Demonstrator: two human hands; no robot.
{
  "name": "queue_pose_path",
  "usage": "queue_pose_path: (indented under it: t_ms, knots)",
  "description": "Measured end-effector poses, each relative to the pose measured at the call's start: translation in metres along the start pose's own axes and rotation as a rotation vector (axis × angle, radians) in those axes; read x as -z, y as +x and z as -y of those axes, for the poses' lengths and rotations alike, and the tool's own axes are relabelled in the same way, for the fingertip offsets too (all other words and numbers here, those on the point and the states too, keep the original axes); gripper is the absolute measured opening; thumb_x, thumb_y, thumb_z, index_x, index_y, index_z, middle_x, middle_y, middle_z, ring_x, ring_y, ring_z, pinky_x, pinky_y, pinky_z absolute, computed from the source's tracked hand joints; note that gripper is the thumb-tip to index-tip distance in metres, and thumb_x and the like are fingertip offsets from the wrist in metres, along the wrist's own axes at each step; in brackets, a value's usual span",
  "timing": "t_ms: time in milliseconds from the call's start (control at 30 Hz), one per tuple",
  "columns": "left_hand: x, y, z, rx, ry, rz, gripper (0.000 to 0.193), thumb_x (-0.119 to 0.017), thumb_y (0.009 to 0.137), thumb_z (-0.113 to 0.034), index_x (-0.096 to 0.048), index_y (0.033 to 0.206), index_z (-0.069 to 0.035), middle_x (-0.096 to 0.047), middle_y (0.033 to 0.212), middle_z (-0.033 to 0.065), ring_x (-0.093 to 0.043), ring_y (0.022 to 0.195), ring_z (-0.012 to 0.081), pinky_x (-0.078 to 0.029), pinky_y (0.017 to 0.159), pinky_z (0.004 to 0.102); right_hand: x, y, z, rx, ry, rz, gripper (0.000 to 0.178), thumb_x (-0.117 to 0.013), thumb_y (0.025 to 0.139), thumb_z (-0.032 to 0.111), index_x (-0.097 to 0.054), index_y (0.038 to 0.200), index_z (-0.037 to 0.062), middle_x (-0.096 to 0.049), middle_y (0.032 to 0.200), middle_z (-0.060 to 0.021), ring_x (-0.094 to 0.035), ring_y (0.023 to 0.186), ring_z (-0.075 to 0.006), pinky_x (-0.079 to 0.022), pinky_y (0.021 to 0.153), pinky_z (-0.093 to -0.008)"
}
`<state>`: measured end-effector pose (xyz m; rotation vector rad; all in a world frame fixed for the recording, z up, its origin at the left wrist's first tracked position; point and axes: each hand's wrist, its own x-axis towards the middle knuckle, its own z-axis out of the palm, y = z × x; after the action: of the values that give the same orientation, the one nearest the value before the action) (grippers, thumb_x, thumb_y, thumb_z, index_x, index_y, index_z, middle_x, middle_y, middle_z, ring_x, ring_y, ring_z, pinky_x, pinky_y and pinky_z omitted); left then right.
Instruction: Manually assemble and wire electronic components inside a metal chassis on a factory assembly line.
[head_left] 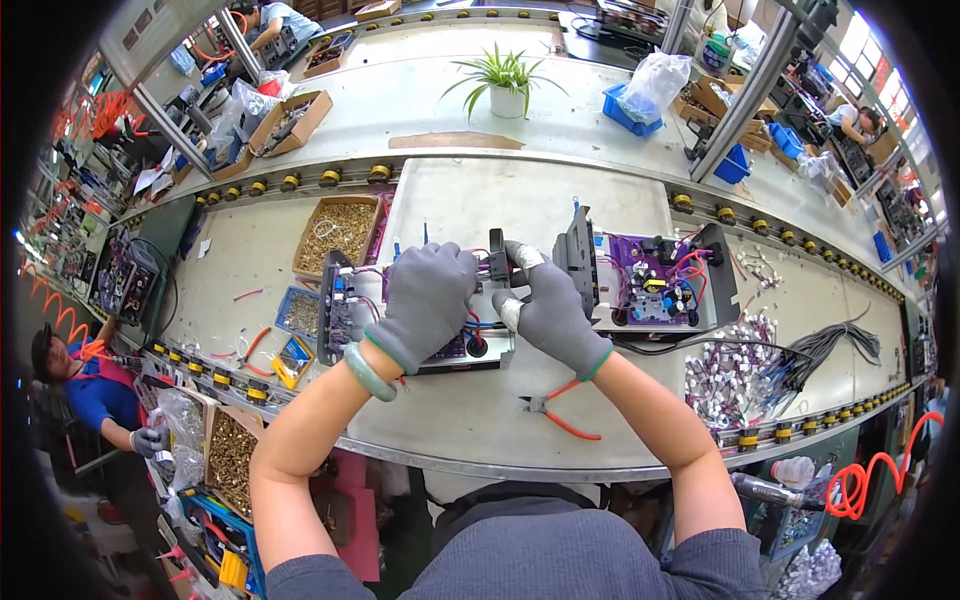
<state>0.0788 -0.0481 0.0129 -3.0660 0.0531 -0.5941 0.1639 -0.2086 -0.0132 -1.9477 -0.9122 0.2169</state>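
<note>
Two open electronic units with purple circuit boards lie on the bench in front of me. My left hand (432, 300), in a grey glove, rests over the left unit (345, 310) with its fingers curled; what they hold is hidden. My right hand (548, 305), gloved with white tape on the fingertips, closes its thumb and fingers around a black end panel (497, 258) on the left unit's right side. Right of it sits the other unit (655, 282), with red and blue wires and a black end plate. Pliers (545, 405) with orange handles lie below my right hand.
Boxes of small metal parts (338, 232) stand at the left. White connectors (735, 370) and a bundle of grey cables (830, 350) lie at the right. Roller rails (330, 178) edge the bench. Behind are a potted plant (507, 98) and a blue bin (632, 108). A co-worker (95, 385) is at far left.
</note>
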Motion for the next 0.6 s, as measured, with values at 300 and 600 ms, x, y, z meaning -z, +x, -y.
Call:
queue_pose_path:
  t_ms: [300, 600]
  knots:
    - [-0.0049, -0.0092, 0.0035, 0.042, -0.176, -0.11, 0.008, -0.068, 0.079, -0.012, -0.061, 0.082, -0.009, -0.061, 0.078, 0.0086, -0.061, 0.074, 0.0284, -0.047, 0.067, 0.0405, -0.0014, -0.0009, -0.0019, -0.007, -0.03, -0.002, 0.053, -0.067, 0.082, 0.01, -0.05, 0.13, -0.0066, -0.063, 0.111, -0.0201, -0.064, 0.1, -0.0256, -0.054, 0.08, -0.0333]
    - [-0.001, -0.0057, 0.0044, 0.027, -0.236, -0.103, 0.008, -0.067, 0.078, -0.009, -0.06, 0.08, -0.008, -0.06, 0.076, 0.0086, -0.06, 0.072, 0.029, -0.047, 0.065, 0.0405, 0.0053, -0.0006, 0.0075, -0.068, 0.022, 0.033, 0.055, -0.068, 0.081, 0.01, -0.05, 0.13, -0.0052, -0.063, 0.108, -0.0181, -0.064, 0.096, -0.0253, -0.054, 0.081, -0.0339]
